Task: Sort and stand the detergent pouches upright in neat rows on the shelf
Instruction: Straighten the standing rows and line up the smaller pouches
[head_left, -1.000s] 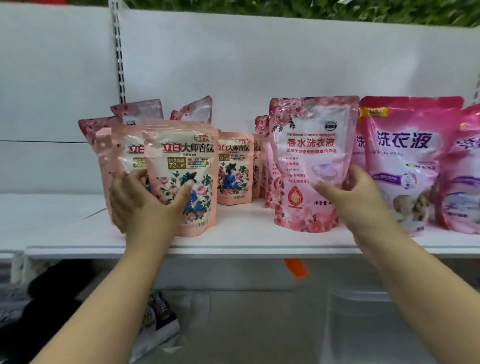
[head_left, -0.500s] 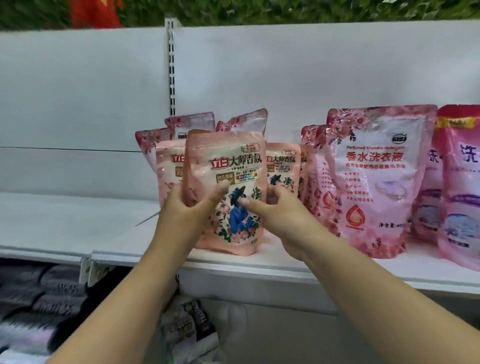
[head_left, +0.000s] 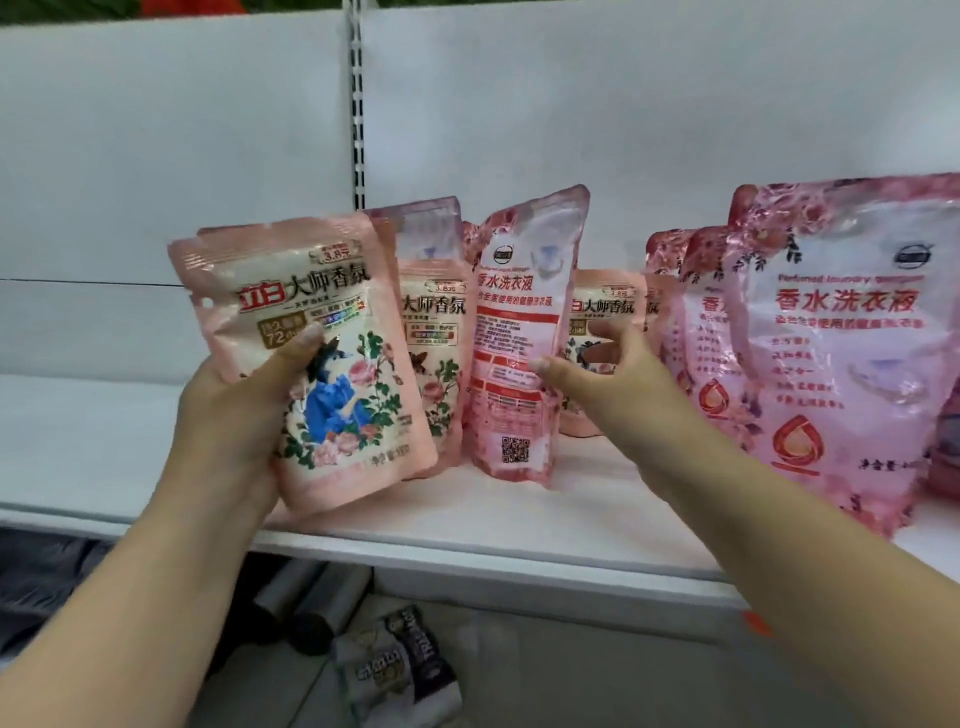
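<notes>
Since half a second ago my left hand (head_left: 244, 410) has lifted the front salmon-pink floral detergent pouch (head_left: 317, 358) off the white metal shelf (head_left: 519, 530), and my right hand (head_left: 597, 374) has moved from that pouch to the tall pink pouch with a red text panel (head_left: 519, 353).

The floral pouch is now in the air at the shelf's front edge, tilted with its top leaning left. My left fingers are curled behind it and the thumb presses across its front. At least one more pouch edge shows behind it in the same grip.

My right thumb pinches the tall pink pouch at its right edge; the other fingers are curled behind it, partly hidden. That pouch stands on the shelf, its back label facing me, leaning slightly right.

Just behind these, a second salmon floral pouch (head_left: 434, 364) stands upright, and a third (head_left: 602, 332) stands behind my right hand. At the far right a large pink rose-printed pouch (head_left: 831, 364) stands at the front, with smaller matching pouches (head_left: 696, 322) just left of it.

Below the shelf lie dark-labelled packets (head_left: 400, 670).
</notes>
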